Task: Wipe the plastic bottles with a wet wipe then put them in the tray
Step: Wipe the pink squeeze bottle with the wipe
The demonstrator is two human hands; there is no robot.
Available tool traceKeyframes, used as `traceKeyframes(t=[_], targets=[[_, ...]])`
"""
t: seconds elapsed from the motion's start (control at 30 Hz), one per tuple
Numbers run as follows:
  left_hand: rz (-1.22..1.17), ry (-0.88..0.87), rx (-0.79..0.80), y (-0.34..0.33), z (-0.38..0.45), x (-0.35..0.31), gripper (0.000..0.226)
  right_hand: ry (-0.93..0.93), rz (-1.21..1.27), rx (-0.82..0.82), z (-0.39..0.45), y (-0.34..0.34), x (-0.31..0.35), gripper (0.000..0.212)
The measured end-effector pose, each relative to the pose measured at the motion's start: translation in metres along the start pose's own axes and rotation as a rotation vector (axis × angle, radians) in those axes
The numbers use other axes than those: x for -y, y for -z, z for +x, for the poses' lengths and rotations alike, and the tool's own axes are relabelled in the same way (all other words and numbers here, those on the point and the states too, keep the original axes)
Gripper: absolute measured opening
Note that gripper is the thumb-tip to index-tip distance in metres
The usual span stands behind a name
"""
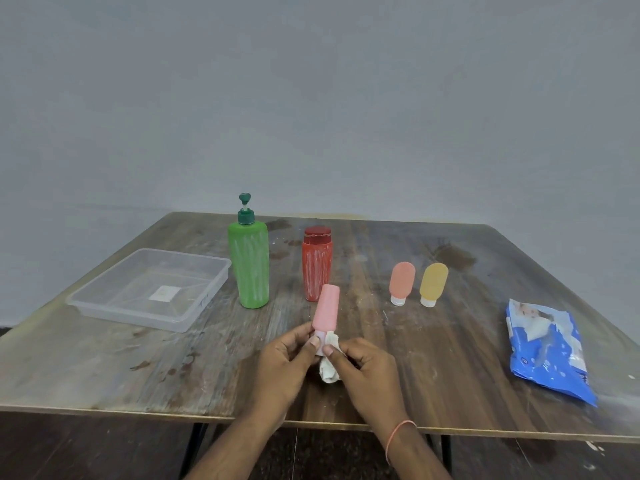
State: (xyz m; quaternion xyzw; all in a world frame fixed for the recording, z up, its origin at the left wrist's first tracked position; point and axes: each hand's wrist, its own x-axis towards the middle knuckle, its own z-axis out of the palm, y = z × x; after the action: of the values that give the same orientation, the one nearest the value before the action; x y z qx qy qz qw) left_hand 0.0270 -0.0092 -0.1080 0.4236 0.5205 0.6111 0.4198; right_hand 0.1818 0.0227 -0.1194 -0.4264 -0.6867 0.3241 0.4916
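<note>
Left hand pinching the cap end of a small pink bottle, held base-up above the near table. Right hand gripping a crumpled white wipe against that cap. Wiping under way, likely near done; next, carrying leftward to the clear, shallow plastic tray. Farther off, upright: chalk-streaked green pump bottle, streaked red bottle, matte orange tube, yellow tube. At right, glossy blue wipes pack.
</note>
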Motion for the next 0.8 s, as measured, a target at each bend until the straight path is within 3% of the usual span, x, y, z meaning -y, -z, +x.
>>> traceKeyframes(t=[0.47, 0.63, 0.8], targets=[[0.281, -0.104, 0.052, -0.003, -0.01, -0.004, 0.025, 0.016, -0.03, -0.002, 0.002, 0.002, 0.001, 0.016], [0.291, -0.095, 0.128, -0.003, -0.008, -0.001, 0.026, 0.044, -0.029, 0.006, 0.004, 0.002, 0.002, 0.044], [0.282, -0.084, 0.152, -0.004, -0.011, -0.006, 0.022, 0.05, -0.019, 0.031, 0.006, 0.004, -0.001, 0.049]])
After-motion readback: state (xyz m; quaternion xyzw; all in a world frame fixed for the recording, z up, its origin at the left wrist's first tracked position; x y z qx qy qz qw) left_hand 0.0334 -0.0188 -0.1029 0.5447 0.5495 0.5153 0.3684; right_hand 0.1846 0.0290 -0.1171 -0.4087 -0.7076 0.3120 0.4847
